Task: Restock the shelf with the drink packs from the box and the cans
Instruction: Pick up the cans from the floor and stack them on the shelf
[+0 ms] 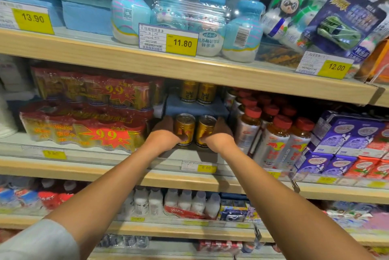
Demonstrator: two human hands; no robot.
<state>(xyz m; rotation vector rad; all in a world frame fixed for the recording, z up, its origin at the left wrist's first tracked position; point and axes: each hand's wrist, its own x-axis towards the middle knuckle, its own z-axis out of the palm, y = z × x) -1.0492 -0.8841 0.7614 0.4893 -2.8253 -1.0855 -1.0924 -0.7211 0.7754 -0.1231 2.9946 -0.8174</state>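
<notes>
Two gold cans stand side by side at the front of the middle shelf (117,167). My left hand (165,133) wraps the left gold can (185,128); my right hand (219,134) wraps the right gold can (205,129). Both cans are upright, and my fingers reach behind them. Behind the cans lies a blue box (195,108) with two more gold cans (199,92) standing on top of it.
Shrink-wrapped red drink packs (84,120) marked 9.9 are stacked left of my hands. Red-capped bottles (271,135) crowd the right side, then purple and red cartons (345,143). The upper shelf board (189,70) hangs low overhead. White bottles fill the shelf below.
</notes>
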